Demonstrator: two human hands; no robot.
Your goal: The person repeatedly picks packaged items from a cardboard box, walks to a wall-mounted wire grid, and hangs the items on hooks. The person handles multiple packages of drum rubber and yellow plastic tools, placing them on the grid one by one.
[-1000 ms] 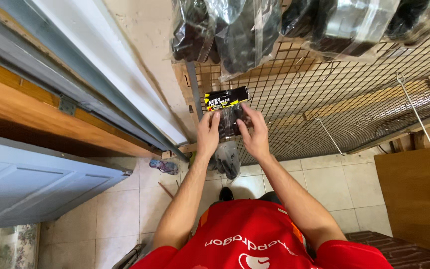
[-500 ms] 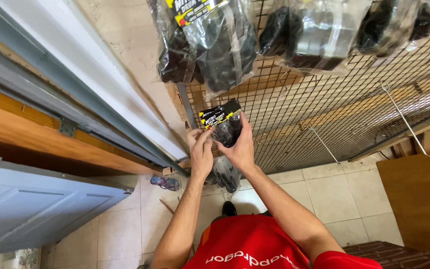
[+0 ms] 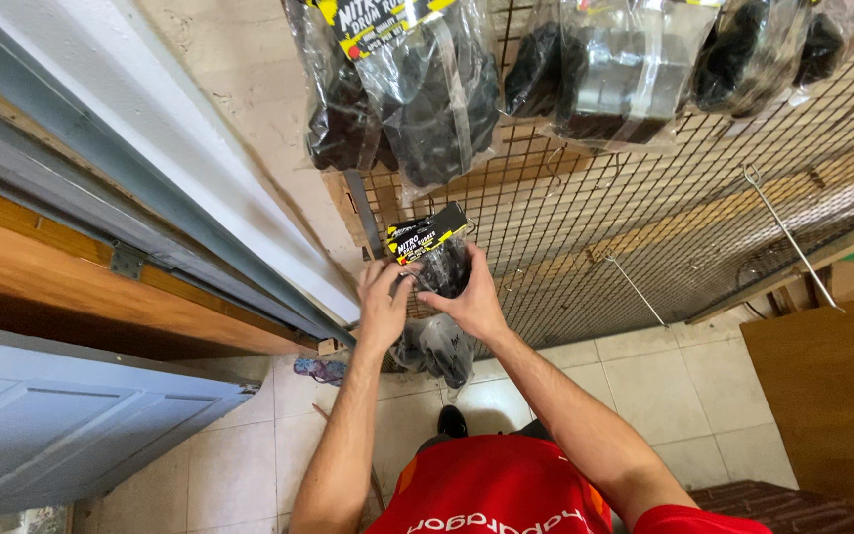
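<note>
- The packet [image 3: 434, 259] is a clear, glossy plastic bag with a stiff black-and-yellow card header; something dark and soft-looking sits inside it.
- The packet is held up against the wire rack [image 3: 644, 227], a grid of thin dark metal rods fixed to a pale, rough plaster wall [image 3: 239, 89].
- More shiny, crinkled bags [image 3: 417, 89] of dark goods hang from the top of the wire rack, and long bare metal hooks [image 3: 788, 237] stick out lower right.
- Another clear bag [image 3: 442, 346] hangs just under the hands.
- Below lies a pale tiled floor [image 3: 644, 386]; a wooden beam [image 3: 101, 297] and a grey panelled door [image 3: 71, 415] run along the left.
- Compared with half a second before, the hands and packet sit slightly lower and closer in, and the hanging bags fill more of the top edge.
- Both forearms reach up and forward, wrists close together.
- The left hand [image 3: 383, 302] has its grip closed on the packet's left edge, fingers curled round it.
- The right hand [image 3: 471, 302] clamps the packet's right side, thumb in front.
</note>
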